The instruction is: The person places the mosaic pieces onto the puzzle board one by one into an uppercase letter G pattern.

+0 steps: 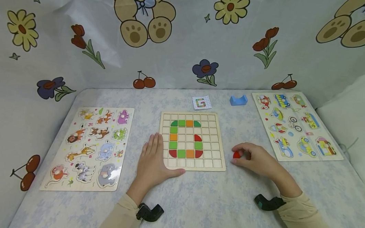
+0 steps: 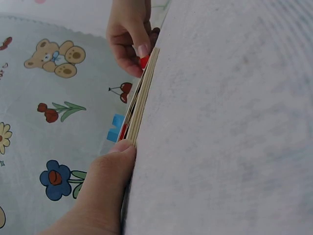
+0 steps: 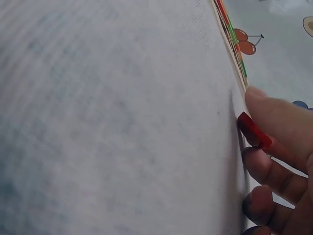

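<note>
A wooden grid board (image 1: pixel 209 163) lies in the middle of the table, with green, orange and red tiles set in some squares in a broken ring. My left hand (image 1: pixel 152 162) lies at its lower left corner, fingers straight along the left edge and thumb along the front edge. Right of the board, my right hand (image 1: pixel 256 158) pinches a small red tile (image 1: pixel 236 154) low over the table. In the right wrist view this red tile (image 3: pixel 254 131) sits between thumb and fingers; its full outline is partly hidden.
A pattern card (image 1: pixel 201 102) and a blue holder (image 1: pixel 238 100) lie behind the board. An animal puzzle (image 1: pixel 122 159) is at left, a vehicle puzzle (image 1: pixel 293 128) at right. A printed cloth (image 1: pixel 179 58) hangs behind the table.
</note>
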A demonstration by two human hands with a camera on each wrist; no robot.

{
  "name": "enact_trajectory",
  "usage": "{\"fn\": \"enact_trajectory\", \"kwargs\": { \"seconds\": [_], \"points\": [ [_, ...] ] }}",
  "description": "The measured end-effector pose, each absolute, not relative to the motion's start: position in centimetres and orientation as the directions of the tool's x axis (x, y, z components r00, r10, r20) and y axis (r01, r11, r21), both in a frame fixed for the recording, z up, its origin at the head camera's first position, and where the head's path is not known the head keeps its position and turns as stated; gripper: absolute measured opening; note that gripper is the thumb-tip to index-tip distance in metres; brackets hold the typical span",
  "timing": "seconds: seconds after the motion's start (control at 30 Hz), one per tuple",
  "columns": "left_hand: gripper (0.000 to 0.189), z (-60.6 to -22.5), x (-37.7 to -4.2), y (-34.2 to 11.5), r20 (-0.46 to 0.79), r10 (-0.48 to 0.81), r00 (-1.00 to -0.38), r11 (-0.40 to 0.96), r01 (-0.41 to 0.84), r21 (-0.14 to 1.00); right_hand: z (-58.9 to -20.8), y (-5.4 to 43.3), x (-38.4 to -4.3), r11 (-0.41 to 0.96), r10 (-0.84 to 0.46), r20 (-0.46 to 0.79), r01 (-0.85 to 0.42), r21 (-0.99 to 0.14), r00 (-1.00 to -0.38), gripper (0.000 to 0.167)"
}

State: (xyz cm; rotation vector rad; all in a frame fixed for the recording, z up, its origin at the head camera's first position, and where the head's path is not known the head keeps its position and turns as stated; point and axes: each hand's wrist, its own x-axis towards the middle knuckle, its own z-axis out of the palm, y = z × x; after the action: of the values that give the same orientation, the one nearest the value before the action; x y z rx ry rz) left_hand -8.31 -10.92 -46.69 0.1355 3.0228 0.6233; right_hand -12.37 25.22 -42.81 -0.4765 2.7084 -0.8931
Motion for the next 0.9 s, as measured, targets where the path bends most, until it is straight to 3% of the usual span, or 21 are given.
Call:
{"fn": "enact_trajectory", "kwargs": {
  "seconds": [0.47, 0.7, 0.9],
  "points": [
    [0.146, -46.7, -8.3, -10.9, -0.038, 0.091, -0.995, 0.913, 0.068, 0.403, -42.4, 25.7, -12.4, 0.789, -0.362, -0.123, -0.234, -0.567, -0.924, 0.034],
    [0.146, -46.8, -8.4, -10.9, -0.039, 0.091, -0.995, 0.912, 0.068, 0.404, -42.5, 24.3, -13.2, 0.751, -0.367, -0.044, -0.268, -0.603, -0.929, 0.027],
    [0.147, -46.8, -8.4, -10.9, -0.041, 0.09, -0.995, 0.915, 0.066, 0.399, -42.4, 21.8, -14.4, 0.729, -0.326, -0.039, -0.225, -0.647, -0.945, 0.029]
  ]
}}
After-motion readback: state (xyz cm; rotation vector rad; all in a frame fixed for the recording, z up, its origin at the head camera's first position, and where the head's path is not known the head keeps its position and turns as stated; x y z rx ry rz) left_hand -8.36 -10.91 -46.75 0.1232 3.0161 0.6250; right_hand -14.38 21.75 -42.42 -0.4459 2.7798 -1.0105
